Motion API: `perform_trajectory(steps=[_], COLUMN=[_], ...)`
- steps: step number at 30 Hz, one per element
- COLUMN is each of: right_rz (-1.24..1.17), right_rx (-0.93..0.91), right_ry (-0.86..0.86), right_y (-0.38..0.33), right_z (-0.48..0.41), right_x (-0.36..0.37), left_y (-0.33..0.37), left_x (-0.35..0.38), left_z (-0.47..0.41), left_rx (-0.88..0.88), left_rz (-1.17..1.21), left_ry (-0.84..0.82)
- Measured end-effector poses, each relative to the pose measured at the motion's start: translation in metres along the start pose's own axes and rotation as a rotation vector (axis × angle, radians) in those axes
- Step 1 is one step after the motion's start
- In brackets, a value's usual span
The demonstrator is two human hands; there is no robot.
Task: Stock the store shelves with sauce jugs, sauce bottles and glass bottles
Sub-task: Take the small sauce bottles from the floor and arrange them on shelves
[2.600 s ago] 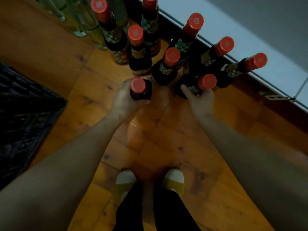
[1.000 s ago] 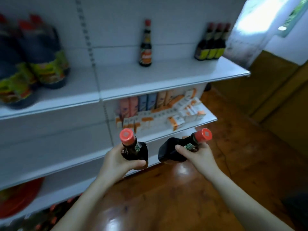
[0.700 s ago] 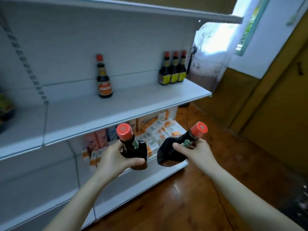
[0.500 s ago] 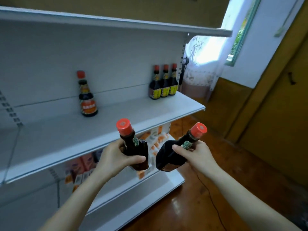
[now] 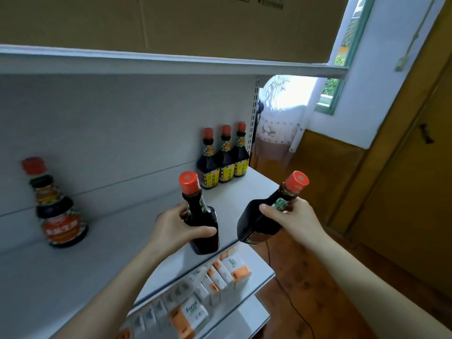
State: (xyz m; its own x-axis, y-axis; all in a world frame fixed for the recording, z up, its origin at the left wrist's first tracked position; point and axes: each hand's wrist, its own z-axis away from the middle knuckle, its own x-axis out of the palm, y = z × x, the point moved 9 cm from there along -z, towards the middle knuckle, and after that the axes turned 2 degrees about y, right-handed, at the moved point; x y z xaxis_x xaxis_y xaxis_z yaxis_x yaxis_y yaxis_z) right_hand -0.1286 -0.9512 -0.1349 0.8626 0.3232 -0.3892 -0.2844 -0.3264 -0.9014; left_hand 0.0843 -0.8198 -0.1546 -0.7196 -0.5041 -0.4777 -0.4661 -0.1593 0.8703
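Looking along the white shelf (image 5: 117,243), and at the far left stands a lone orange-label bottle (image 5: 58,211), red cap up, a bit blurred. Overhead, a cardboard box (image 5: 171,20) sits on the upper shelf (image 5: 171,62). Moving right, three yellow-label bottles (image 5: 225,165) stand shoulder to shoulder against the back panel at the shelf's right end. Below, orange-and-white cartons (image 5: 220,277) crowd the lower shelf (image 5: 259,265). Past the shelving there's a pale curtain (image 5: 281,113) under a green-framed window (image 5: 342,69), then a wooden door (image 5: 403,179) and a wooden floor (image 5: 305,277) with a thin dark cable trailing over it.

Now the hands! The left hand (image 5: 176,228) is wrapped round the body of the upright bottle (image 5: 203,221), thumb across the front, fingers curled behind, red cap pointing straight up, right at the shelf's front edge. Just beside it, apart by a narrow gap, the right hand (image 5: 296,221) grips the tilted bottle (image 5: 256,223) at its neck and shoulder, the cap leaning up to the right, the dark base swung down to the left. That one hangs off the shelf's right end, above the cartons and the floor.
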Motion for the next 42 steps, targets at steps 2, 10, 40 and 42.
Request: perform_trajectory(steps=[2, 10, 40, 42], right_rz=[0.028, 0.108, 0.04, 0.055], right_rx=[-0.007, 0.008, -0.357, -0.38], right_ry=[-0.029, -0.231, -0.688, -0.562], right_y=[0.005, 0.043, 0.025, 0.027], right_z=[-0.029, -0.148, -0.264, -0.269], right_x=[-0.001, 0.004, 0.049, 0.044], left_y=[-0.003, -0.018, -0.01, -0.011], left_x=[0.009, 0.052, 0.095, 0.094], left_z=[-0.021, -0.089, -0.157, -0.157], left_rx=[-0.017, -0.206, -0.385, -0.39], left_rz=[-0.035, -0.002, -0.115, -0.116], left_ry=[0.011, 0.12, 0.22, 0.233])
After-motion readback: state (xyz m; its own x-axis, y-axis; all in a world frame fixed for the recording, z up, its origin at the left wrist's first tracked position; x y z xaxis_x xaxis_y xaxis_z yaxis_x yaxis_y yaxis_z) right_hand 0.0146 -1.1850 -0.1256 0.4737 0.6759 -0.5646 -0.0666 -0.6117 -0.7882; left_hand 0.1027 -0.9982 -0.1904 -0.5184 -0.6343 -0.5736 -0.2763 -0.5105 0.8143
